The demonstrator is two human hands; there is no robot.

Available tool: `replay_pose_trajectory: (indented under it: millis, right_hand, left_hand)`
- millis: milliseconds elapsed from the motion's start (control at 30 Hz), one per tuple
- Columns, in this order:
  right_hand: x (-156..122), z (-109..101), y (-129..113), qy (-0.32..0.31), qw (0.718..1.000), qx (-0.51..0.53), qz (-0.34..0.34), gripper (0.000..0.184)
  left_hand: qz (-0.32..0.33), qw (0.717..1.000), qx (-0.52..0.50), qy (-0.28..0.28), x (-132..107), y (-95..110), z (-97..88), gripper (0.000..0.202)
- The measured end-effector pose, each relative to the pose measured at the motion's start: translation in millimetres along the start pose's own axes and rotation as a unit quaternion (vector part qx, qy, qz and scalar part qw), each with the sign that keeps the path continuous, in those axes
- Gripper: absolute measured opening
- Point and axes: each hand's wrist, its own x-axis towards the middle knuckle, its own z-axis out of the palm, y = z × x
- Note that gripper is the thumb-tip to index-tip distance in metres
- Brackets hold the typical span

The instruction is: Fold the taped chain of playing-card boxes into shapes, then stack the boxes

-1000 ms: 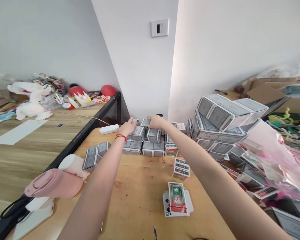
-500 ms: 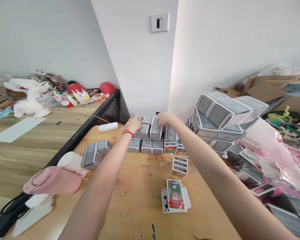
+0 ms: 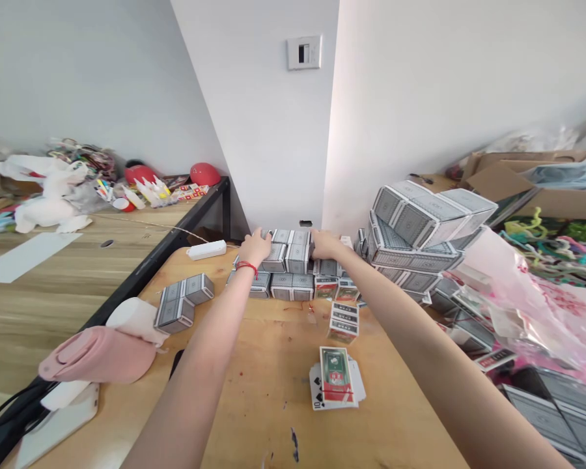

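At the back of the table, grey-patterned packs of playing cards [image 3: 297, 254] sit in an upper row on top of a lower row of packs [image 3: 293, 285]. My left hand [image 3: 255, 247], with a red string at the wrist, grips the left end of the upper row, fingers curled over it. Against the right end of that row, my right hand [image 3: 325, 245] is closed with its fingertips hidden behind the packs. Closer to me are a short stack of card boxes [image 3: 344, 319] and a green and red card box [image 3: 336, 376] lying on loose cards [image 3: 317, 394].
A tall pile of card packs [image 3: 420, 228] stands at the right, beside pink plastic wrapping [image 3: 532, 286]. On the left are two joined blocks of packs [image 3: 180, 303], a pink visor [image 3: 100, 355] and a white power bar [image 3: 206, 250]. The wall [image 3: 283, 143] rises behind.
My right hand has come down onto the right end of the upper row. My left hand stays at the left end. The whole view has shifted slightly.
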Motion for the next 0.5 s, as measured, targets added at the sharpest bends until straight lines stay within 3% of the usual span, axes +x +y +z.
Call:
replay_pose_trajectory:
  millis: [133, 333, 500]
  right_hand:
    - [-3.9, 0.0, 4.4, 0.042, 0.999, 0.003, -0.008, 0.070]
    - [0.2, -3.2, 20.2, 0.082, 0.996, 0.039, -0.011, 0.036]
    - [4.4, 4.5, 18.6, 0.109, 0.990, 0.086, -0.034, 0.043]
  left_hand:
    - [-0.010, 1.000, -0.013, -0.006, 0.9, -2.2, -1.5, 0.057]
    - [-0.008, 0.999, -0.036, -0.023, 6.9, -2.6, -1.6, 0.058]
    - [0.043, 0.995, -0.074, -0.056, 19.1, -2.3, 3.0, 0.053]
